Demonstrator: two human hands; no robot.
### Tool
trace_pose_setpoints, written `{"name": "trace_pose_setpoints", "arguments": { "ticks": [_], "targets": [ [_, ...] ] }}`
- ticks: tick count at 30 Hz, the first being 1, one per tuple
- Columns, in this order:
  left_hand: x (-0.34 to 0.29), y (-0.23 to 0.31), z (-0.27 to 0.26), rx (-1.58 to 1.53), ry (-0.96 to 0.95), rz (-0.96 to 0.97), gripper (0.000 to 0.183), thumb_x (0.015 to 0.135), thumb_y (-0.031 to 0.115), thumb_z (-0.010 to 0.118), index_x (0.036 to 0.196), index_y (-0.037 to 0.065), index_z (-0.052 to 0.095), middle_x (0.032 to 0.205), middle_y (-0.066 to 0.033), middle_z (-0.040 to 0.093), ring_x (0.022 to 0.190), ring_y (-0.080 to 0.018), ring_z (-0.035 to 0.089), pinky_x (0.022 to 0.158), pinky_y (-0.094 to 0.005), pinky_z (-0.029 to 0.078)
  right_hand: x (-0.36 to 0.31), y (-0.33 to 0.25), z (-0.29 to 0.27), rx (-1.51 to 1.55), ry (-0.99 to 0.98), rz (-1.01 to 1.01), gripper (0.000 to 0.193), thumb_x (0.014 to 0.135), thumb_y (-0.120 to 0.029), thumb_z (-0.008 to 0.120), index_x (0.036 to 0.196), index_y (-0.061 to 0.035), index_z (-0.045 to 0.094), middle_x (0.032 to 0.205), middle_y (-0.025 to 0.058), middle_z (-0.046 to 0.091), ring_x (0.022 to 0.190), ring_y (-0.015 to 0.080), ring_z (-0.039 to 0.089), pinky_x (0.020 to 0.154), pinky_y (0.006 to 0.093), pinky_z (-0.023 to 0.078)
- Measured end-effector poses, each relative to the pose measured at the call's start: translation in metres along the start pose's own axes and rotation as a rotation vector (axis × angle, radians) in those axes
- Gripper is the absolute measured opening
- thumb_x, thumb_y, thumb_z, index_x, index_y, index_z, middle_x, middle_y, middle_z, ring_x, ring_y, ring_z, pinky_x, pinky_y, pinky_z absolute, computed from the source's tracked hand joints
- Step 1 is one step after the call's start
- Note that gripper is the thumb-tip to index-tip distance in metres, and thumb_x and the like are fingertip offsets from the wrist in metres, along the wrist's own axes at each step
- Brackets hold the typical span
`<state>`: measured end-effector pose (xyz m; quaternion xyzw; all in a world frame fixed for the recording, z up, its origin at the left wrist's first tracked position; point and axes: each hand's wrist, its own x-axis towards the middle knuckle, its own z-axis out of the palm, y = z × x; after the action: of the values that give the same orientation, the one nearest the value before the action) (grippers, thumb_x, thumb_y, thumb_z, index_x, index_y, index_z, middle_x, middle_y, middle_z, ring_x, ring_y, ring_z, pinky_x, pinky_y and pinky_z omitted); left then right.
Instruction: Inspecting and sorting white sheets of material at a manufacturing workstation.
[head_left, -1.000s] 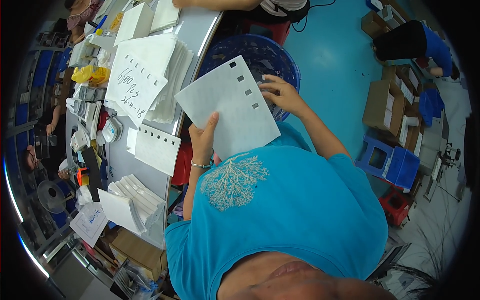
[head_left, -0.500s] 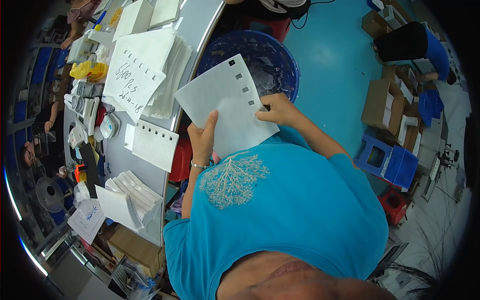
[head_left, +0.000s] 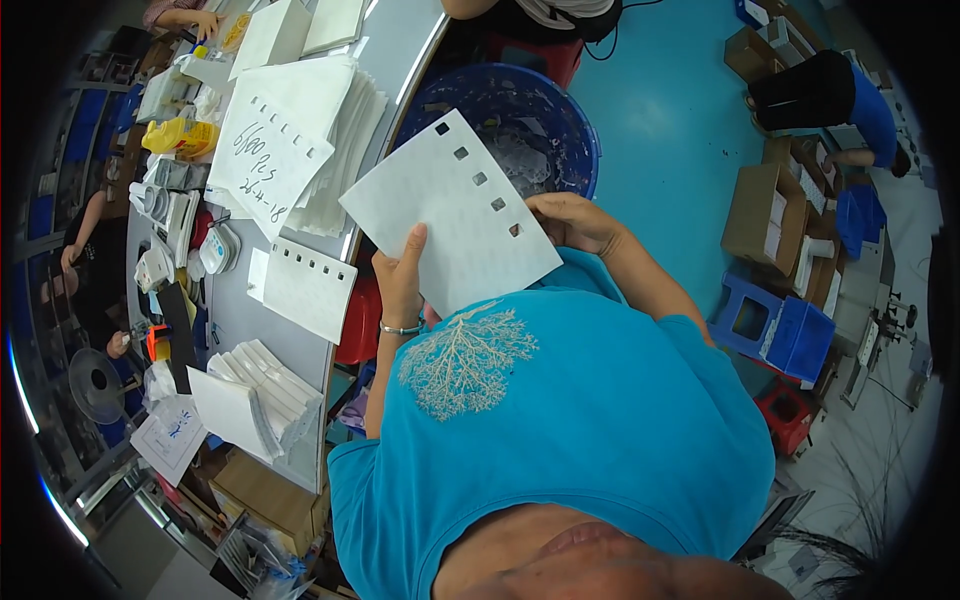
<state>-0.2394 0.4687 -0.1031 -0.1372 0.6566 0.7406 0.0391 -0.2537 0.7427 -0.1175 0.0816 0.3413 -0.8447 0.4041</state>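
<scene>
A white sheet with a row of several square holes along its far right edge is held in front of my chest. My left hand is closed on its near left side, thumb on top and fingers hidden beneath. At the right edge, my right hand has its fingers curled in against the sheet, their tips partly hidden behind it. Skin colour shows through the hole nearest that hand. Beyond the sheet stands a blue round tub with scraps in it.
On the grey table to the left lie a tall stack of white sheets, a similar punched sheet and folded white sheets. A red stool stands by the table. Cardboard boxes and a blue stool are at right.
The sheet has turned slightly, its far corner swinging left. My right hand has shifted right from its pinch on the edge, uncovering another hole. My left hand keeps its hold.
</scene>
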Motion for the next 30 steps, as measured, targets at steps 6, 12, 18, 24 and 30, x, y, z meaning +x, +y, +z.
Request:
{"name": "trace_pose_setpoints", "arguments": {
  "ticks": [6,12,18,24,30],
  "targets": [
    [-0.001,0.009,0.002,0.026,-0.002,0.005,0.045,0.085,0.028,0.071,0.111,-0.007,0.059,0.105,-0.0134,0.064,0.091,-0.0172,0.06,0.08,-0.0288,0.047,0.016,0.026,-0.01,-0.208,0.113,-0.154,0.031,0.084,-0.012,0.068,0.112,-0.0004,0.064,0.098,0.0071,0.068,0.086,0.0143,0.064,0.075,0.0271,0.052],
    [-0.003,0.008,0.004,0.056,0.056,0.048,0.043,0.087,0.026,0.07,0.111,-0.007,0.06,0.106,-0.0128,0.064,0.093,-0.0168,0.06,0.081,-0.0287,0.046,0.032,0.015,-0.025,-1.395,0.549,-0.671,0.026,0.083,-0.013,0.068,0.107,-0.0025,0.067,0.11,0.0078,0.066,0.098,0.0186,0.063,0.084,0.0273,0.049],
    [-0.003,0.007,0.004,0.043,0.089,0.07,0.042,0.087,0.025,0.07,0.112,-0.007,0.059,0.106,-0.0128,0.064,0.094,-0.0166,0.059,0.082,-0.0286,0.046,0.007,-0.001,-0.005,-0.792,0.258,-0.331,0.033,0.081,-0.013,0.073,0.11,0.0001,0.066,0.108,0.0083,0.067,0.096,0.0178,0.063,0.088,0.0278,0.047],
    [-0.002,0.007,0.008,0.058,0.083,0.073,0.039,0.087,0.025,0.069,0.108,-0.006,0.062,0.103,-0.0114,0.065,0.091,-0.0151,0.059,0.08,-0.0278,0.046,0.004,0.012,-0.001,-0.603,0.128,-0.142,0.022,0.077,-0.008,0.072,0.096,0.0019,0.067,0.091,0.0052,0.068,0.085,0.0117,0.062,0.077,0.0272,0.049],
    [-0.007,0.008,0.011,0.143,0.073,0.098,0.035,0.088,0.025,0.068,0.104,-0.006,0.064,0.096,-0.0099,0.067,0.085,-0.0135,0.059,0.076,-0.0267,0.046,0.01,0.019,0.01,-1.238,0.317,-0.216,0.021,0.07,-0.015,0.067,0.084,0.0001,0.062,0.07,0.0051,0.06,0.069,0.01,0.058,0.059,0.0309,0.043]
  ]
}}
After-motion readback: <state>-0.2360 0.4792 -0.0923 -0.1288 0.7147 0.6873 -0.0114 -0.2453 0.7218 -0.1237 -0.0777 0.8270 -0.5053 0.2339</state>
